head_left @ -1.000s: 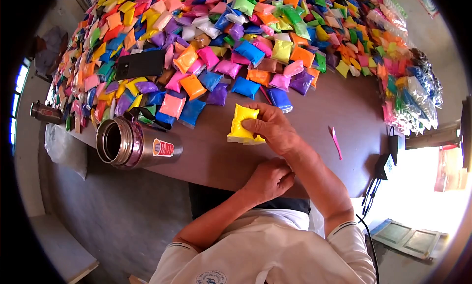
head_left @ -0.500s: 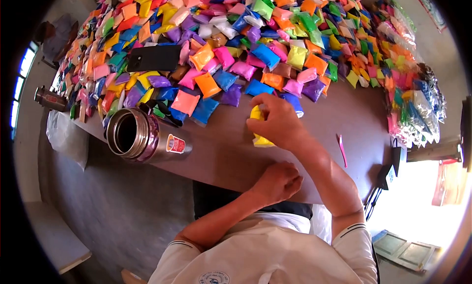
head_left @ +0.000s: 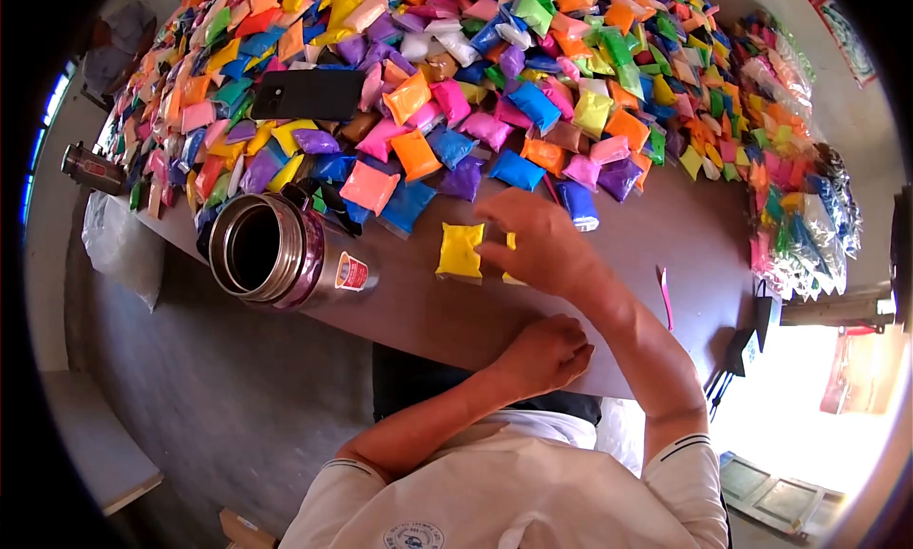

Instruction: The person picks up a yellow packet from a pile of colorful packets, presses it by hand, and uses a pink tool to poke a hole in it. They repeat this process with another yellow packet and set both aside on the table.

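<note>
A yellow packet [head_left: 460, 251] lies flat on the brown table. Just right of it, my right hand [head_left: 540, 237] hovers palm down with thumb and fingers apart, the thumb tip near the packet's edge. Beneath that hand a second yellow packet [head_left: 512, 241] shows only in part; whether the fingers touch it is hidden. My left hand [head_left: 545, 354] rests at the table's near edge, its fingers curled closed with nothing visible in them. Beyond the right hand are a dark blue packet [head_left: 578, 206] and a blue packet [head_left: 516, 171].
Colourful packets [head_left: 485, 129] pile across the back of the table [head_left: 418, 316], with a black phone [head_left: 306, 95] on them. An open steel flask [head_left: 319, 264] stands at left. A pink tool [head_left: 665, 297] lies at right, near hanging bags [head_left: 808, 207].
One yellow packet now lies uncovered left of my right hand, whose thumb and fingers have spread. Another shows partly under it. My left hand stays nearly still; the view has shifted slightly.
</note>
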The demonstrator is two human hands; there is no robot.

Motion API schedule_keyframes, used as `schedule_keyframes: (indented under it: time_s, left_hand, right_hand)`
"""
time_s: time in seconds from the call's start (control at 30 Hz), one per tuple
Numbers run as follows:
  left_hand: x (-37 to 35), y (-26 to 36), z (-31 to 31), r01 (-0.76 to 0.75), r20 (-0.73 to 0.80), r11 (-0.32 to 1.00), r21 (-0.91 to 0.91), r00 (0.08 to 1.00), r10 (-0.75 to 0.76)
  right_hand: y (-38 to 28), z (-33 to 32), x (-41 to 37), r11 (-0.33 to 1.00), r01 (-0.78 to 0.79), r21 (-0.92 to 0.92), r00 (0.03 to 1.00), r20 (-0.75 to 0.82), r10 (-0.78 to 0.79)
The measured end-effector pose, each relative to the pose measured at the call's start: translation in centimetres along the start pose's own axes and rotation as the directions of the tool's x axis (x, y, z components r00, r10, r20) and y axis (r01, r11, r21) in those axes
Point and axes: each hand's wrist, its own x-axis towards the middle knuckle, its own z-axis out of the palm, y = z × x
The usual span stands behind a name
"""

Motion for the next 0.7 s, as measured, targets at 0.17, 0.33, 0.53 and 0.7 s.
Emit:
schedule_keyframes:
  time_s: [0.17, 0.33, 0.53, 0.7]
  left_hand:
    - [0.5, 0.7, -0.3, -0.117, -0.159, 0.988, -0.105, 0.982, 0.099]
    - [0.3, 0.6, -0.3, -0.083, -0.112, 0.983, -0.164, 0.992, 0.065]
    - [0.4, 0.3, -0.2, -0.041, -0.069, 0.987, -0.158, 0.997, 0.031]
    - [0.4, 0.0, -0.2, -0.068, -0.096, 0.986, -0.154, 0.994, 0.053]
  right_hand:
    - [0.2, 1.8, 0.1, 0.971, 0.236, -0.043, 0.968, 0.103, -0.231]
    - [1.0, 2.7, 0.7, 0.97, 0.226, -0.088, 0.971, 0.106, -0.216]
    - [1.2, 2.4, 0.3, 0.981, 0.186, -0.058, 0.98, 0.084, -0.18]
    - [0.2, 2.3, 0.1, 0.974, 0.184, -0.132, 0.982, 0.075, -0.175]
